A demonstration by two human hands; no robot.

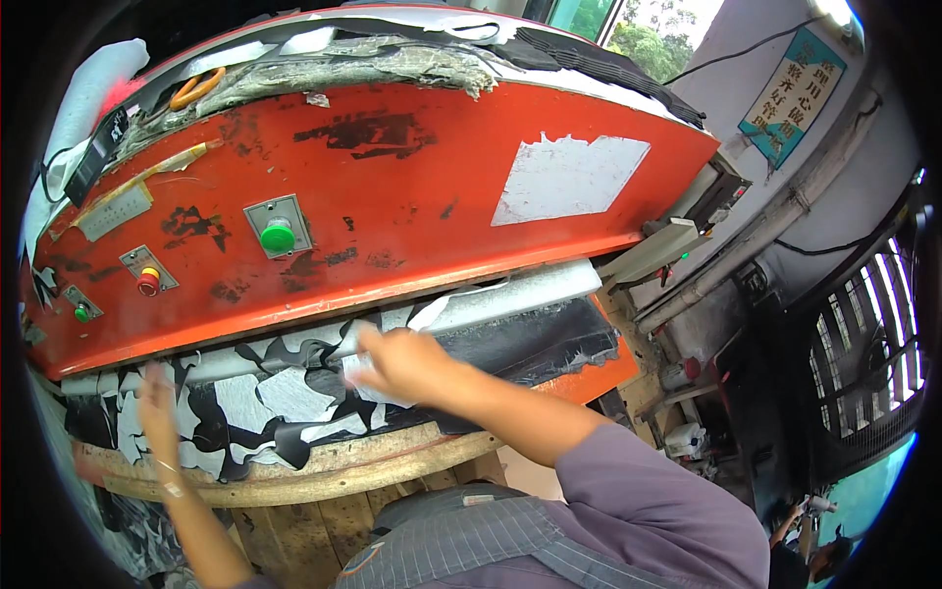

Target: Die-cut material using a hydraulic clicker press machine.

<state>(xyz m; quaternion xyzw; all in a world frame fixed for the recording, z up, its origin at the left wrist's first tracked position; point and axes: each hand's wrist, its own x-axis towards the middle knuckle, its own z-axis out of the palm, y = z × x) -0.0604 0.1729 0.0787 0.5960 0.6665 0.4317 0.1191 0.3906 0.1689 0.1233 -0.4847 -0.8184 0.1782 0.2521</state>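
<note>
Scraps of black-and-white sheet material (252,401) lie in a ragged heap along the front of an orange-red machine (432,157). Over the left end of the heap is my left hand (157,417), smeared by motion, so its fingers cannot be read. My right hand (400,365) is above the middle of the heap with its fingers curled in. A white piece (371,381) shows right beside those fingers; whether it is gripped cannot be told. Behind the scraps runs a long pale grey-white bar or pad (530,293), partly covered by them.
A curved wooden ledge (392,454) borders the scraps on my side. Black sheet (540,346) lies right of my right hand. The machine's face has a large green button (278,236) and a red button (148,283). Rolled material (392,67) rests on top.
</note>
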